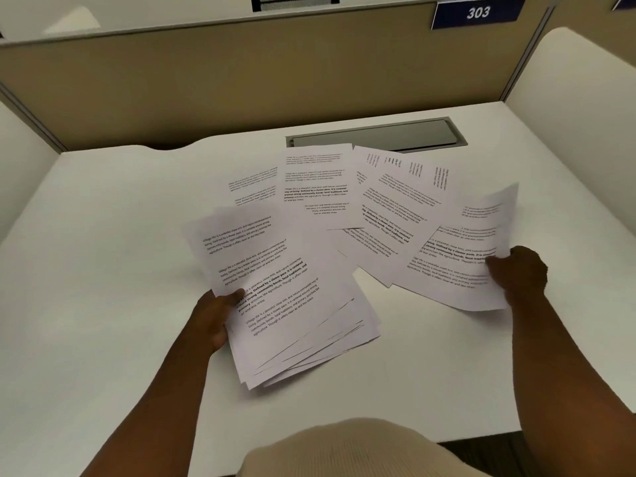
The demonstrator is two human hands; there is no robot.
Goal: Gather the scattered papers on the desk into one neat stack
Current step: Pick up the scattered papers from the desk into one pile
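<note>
Beige knit top at frame bottom; both hands mid-gather over the white bench [103,304].

Left hand [215,318] fingers clamped on the fanned stack [296,311], long axis running up-left. Right hand [519,273] fingers pinch one sheet [457,256], lifted, right of the stack. Loose papers [344,197] lie beyond, between both hands; right hand looks nearer.

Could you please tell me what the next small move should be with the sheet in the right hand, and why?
Probably carry the white printed sheet pinched in the right hand across onto the fanned bundle of white papers held by the left hand, since several loose printed pages lie uncollected on the white desk.
</note>
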